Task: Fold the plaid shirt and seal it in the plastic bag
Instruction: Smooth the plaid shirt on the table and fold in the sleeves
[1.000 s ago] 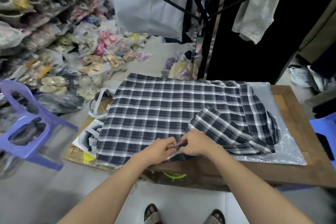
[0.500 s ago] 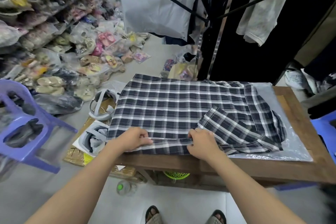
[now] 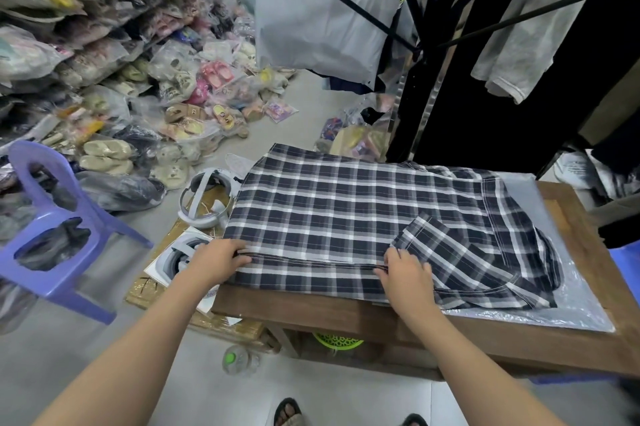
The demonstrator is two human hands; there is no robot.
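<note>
Fingers pinch plaid shirt hem

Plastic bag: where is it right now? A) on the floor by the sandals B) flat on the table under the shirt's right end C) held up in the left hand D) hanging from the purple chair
B: the plastic bag lies flat on the wooden table, with the right end of the plaid shirt resting on it.
</note>
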